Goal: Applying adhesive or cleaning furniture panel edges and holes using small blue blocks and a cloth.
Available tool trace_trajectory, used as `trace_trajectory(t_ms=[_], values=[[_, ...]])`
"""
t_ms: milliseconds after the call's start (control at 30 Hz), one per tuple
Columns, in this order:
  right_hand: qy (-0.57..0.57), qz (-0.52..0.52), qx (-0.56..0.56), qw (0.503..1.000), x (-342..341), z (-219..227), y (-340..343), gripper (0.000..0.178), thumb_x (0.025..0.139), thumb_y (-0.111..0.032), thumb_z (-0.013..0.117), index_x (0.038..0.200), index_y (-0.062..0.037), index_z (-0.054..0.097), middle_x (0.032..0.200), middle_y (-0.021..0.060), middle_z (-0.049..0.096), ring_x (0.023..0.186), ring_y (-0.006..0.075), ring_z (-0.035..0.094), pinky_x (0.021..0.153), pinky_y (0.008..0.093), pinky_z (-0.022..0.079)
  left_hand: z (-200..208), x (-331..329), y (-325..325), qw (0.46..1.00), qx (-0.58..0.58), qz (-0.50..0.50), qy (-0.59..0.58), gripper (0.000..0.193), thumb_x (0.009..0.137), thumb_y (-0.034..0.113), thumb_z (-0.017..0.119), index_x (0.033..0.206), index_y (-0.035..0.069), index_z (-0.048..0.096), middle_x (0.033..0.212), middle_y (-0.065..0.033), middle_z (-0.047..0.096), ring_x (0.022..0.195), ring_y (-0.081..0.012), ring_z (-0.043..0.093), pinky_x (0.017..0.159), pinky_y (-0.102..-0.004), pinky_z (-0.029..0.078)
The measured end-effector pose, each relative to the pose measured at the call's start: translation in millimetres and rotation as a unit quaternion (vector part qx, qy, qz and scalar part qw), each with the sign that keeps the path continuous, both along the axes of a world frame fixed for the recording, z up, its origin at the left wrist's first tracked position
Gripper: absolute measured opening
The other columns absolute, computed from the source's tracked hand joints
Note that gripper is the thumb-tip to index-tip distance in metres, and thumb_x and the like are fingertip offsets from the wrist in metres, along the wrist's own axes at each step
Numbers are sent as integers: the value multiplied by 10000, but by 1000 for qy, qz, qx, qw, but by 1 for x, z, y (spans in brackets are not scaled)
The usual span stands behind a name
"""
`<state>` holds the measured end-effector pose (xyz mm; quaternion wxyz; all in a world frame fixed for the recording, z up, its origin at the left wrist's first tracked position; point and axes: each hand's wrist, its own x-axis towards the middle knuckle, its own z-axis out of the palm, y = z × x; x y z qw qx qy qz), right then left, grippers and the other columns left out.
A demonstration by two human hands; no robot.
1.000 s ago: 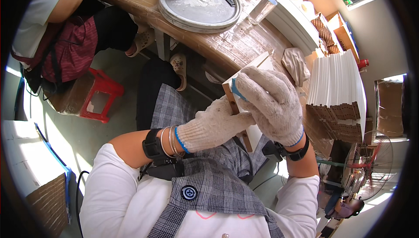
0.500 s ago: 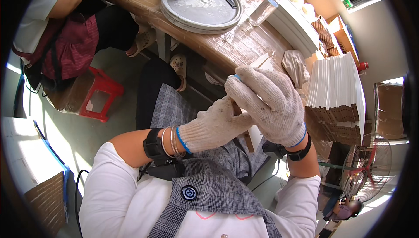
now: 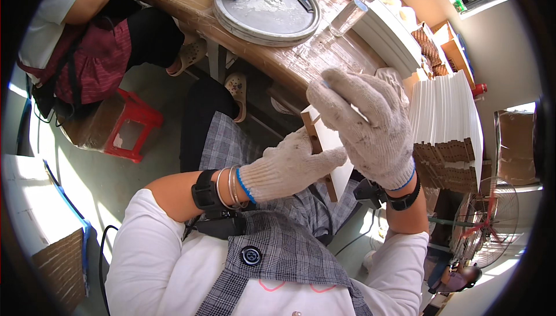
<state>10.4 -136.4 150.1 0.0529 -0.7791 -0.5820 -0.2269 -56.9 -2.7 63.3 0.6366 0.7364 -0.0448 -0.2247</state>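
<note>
The board, a white piece with a brown edge, is at 3 o'clock, just off the middle of the view, tilted above the checked apron. The left hand grips its brown edge: the thumb reaches across the white face, with the other fingers partly hidden against the edge and underneath. The right hand is over the far part of the board, its fingers loosely bent and slightly apart. Whether they hold anything, or touch the face, I cannot tell, since the palm side is turned away.

The left hand's hold looks like the weak point. It sits along one edge, so a hard push by the right hand far from the thumb could twist the board, and the smooth face could slip under the knitted glove. If it slipped, the lower end might drop toward the lap and a corner could chip. The right glove has dark smudges, so rubbing could mark the white surface.

The table spreads across 12 o'clock, and swinging the upper end that way could knock its edge. On it sits a round tray with pale powder, which could spill if bumped; a clear bottle stands at 1 o'clock and could topple. A stack of white boards fills 3 o'clock, farther out, where a wide right elbow might nudge it.
</note>
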Motion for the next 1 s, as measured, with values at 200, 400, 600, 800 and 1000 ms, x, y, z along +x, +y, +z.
trace_trajectory(t_ms=[200,400,600,800,1000], values=[[147,-14,134,980,18,-16,-8,485,760,-82,724,1232,-116,618,1150,127,611,977,317,614,835,391,506,-32,1,0,987,-131,71,61,584,855,463,594,1214,3,562,1041,-160,664,982,-243,646,882,-342,488],[282,-65,169,942,24,-34,-5,418,818,-37,691,1226,-62,602,1081,128,617,927,234,638,751,332,534,-39,14,20,976,-173,83,105,530,875,299,611,1266,-37,486,1072,-147,638,972,-181,629,851,-310,510],[280,-100,186,937,70,-71,19,426,839,-65,681,1251,-48,573,1108,150,598,1001,257,619,784,340,533,-86,31,47,952,-251,103,145,522,870,153,610,1329,-19,430,1168,-132,595,1058,-204,599,922,-353,494],[225,-190,24,955,130,-120,84,735,839,-327,673,1420,-15,349,1463,299,284,1280,453,405,1038,452,395,-123,29,56,904,-360,117,200,518,886,156,605,1340,-5,415,1251,-121,554,1130,-216,571,989,-369,453],[272,-273,-158,909,175,-127,96,916,850,-643,484,1457,14,282,1533,263,171,1428,419,149,1167,461,161,-126,40,53,896,-357,153,215,435,941,245,584,1286,6,468,1170,-100,590,1036,-191,611,887,-350,520]])
